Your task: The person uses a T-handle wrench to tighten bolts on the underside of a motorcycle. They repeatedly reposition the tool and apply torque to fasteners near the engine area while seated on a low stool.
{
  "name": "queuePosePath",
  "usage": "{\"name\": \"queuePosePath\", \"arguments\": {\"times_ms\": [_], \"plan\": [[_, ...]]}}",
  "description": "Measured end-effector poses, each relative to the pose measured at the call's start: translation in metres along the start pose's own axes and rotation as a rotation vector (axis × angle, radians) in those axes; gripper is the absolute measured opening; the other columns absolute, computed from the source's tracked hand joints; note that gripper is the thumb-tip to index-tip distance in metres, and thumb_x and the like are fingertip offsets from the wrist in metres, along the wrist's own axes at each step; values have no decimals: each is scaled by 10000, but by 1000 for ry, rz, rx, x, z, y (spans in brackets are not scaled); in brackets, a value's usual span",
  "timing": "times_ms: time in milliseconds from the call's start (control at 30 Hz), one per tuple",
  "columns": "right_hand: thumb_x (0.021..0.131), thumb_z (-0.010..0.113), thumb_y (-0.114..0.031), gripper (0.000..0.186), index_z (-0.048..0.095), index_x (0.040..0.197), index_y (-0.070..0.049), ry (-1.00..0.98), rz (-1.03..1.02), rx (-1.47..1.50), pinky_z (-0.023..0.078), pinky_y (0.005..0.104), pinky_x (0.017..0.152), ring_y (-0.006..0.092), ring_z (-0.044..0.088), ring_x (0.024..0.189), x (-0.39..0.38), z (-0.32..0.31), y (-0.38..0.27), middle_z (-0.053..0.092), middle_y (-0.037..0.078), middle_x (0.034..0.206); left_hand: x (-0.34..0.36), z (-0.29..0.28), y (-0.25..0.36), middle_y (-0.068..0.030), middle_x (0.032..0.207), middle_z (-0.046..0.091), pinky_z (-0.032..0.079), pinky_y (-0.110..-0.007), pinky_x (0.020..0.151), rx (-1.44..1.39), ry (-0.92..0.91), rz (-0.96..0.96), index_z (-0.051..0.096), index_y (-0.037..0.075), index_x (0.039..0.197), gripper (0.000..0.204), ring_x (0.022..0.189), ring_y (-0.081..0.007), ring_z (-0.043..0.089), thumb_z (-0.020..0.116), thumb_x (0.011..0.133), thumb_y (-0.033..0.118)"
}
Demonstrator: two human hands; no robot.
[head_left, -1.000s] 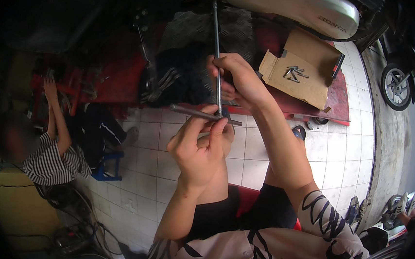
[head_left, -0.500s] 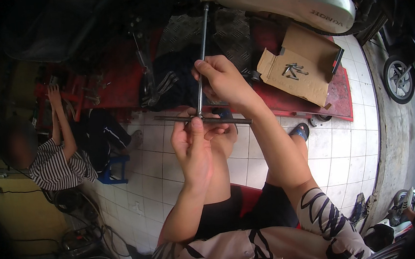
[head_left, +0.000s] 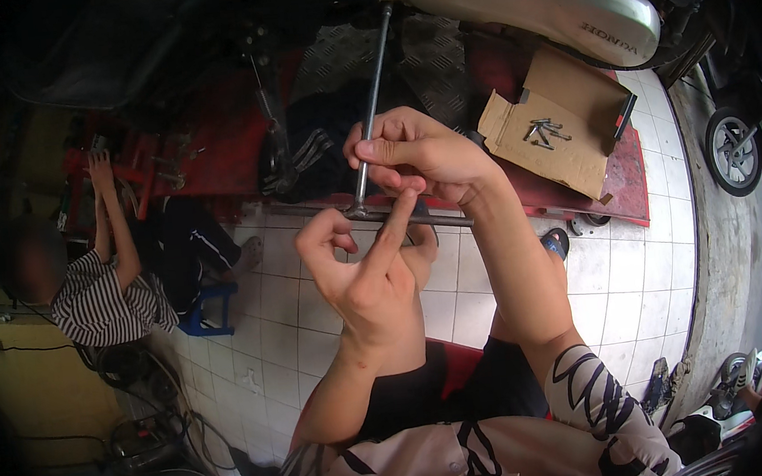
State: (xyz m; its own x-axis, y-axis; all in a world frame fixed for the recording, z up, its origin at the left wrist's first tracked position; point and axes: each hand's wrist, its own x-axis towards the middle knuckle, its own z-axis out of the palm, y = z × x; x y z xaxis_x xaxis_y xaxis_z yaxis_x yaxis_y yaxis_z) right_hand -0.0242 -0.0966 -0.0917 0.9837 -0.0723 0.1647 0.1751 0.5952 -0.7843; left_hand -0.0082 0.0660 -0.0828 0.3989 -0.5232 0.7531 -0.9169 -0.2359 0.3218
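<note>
Your right hand [head_left: 419, 154] comes up from the lower right with the forearm angled toward the middle, wrist bent a bit so the knuckles face up. Its grip is closed around the long shaft of the T-handle wrench [head_left: 370, 118], thumb and fingers pinching it just above the crossbar. The shaft runs up and slightly right from there until it meets the underside of the silver scooter body [head_left: 541, 2] at the top edge of the view.

Your left hand [head_left: 361, 266] sits lower, palm toward you, forearm rising from the bottom centre. Its grip is mostly loose: index finger stretched up and touching the crossbar of the wrench near the joint, the other fingers half curled, not wrapped around anything. So that one's open, just a fingertip on the bar.

The crossbar lies roughly level between your two hands, above the white tiled floor [head_left: 625, 263].

Off to the right, on the red lift platform [head_left: 627, 183], there's a flattened piece of cardboard [head_left: 560, 121] with a few bolts [head_left: 544, 131] lying on it. On the left another person in a striped shirt [head_left: 99, 296] sits on a small blue stool [head_left: 203, 310], hands up at the red frame.
</note>
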Motion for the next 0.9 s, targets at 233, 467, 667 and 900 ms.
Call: {"name": "queuePosePath", "arguments": {"times_ms": [233,467,667,900], "plan": [[932,588,-151,187,560,912,33,15,-41,84,238,162,363,17,323,385,-4,-6,-5,473,-3,539,-11,-10,-8,-17,608,413,340,-200,521,-333,-313,-504,498,-67,1296,460,562,-35,402,605,854,3],[938,575,-134,174,568,942,40,5,-97,111,239,186,396,22,332,422,-3,-10,-8,479,-2,575,2,-21,13,-53,619,521,410,-247,510,-576,-457,-99,485,-53,1310,507,511,-94,483,640,844,71],[943,567,-135,175,564,943,39,51,-111,98,233,201,406,27,321,430,-4,-10,-5,480,-7,584,-2,-17,8,-43,660,549,370,-198,493,-711,-390,-611,396,-37,1354,502,535,-48,467,581,909,101],[947,569,-161,201,546,942,39,85,-130,95,212,189,387,15,305,417,-2,-11,-6,458,-20,562,9,-24,16,-73,672,589,436,-206,536,-736,-356,-434,256,-62,1433,690,597,-80,580,608,846,28]]}}
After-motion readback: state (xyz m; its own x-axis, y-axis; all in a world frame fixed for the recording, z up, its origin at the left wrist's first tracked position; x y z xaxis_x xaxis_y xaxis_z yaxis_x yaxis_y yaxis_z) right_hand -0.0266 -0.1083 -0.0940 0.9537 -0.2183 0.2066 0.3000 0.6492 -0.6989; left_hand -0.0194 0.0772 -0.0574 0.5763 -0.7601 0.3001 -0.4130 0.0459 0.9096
